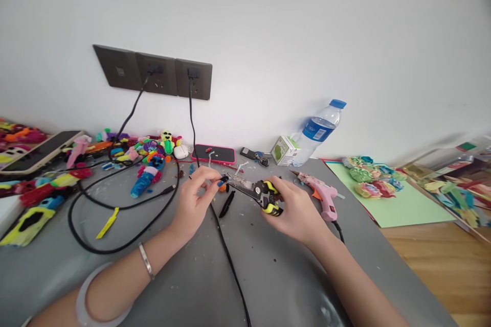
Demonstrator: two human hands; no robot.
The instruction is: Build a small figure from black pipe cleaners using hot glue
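My left hand (199,191) pinches a small dark piece (224,179) between thumb and forefinger; its kind is too small to make out. Scissors (245,186) with yellow-and-black handles are gripped in my right hand (293,207). Their blades point left and reach right up to the left fingertips, around or beside the dark piece; I cannot tell which. Just below lies a short black fuzzy strip (227,204) on the grey table (268,276). A small orange bit (222,188) shows by the left fingertips.
A pink glue gun (320,194) lies right of my right hand. Behind are a tilted water bottle (318,130), a small box (284,150) and a phone (215,154). Black cables (230,260) cross the table. Colourful fuzzy figures (149,173) crowd the left; green paper (399,204) lies right.
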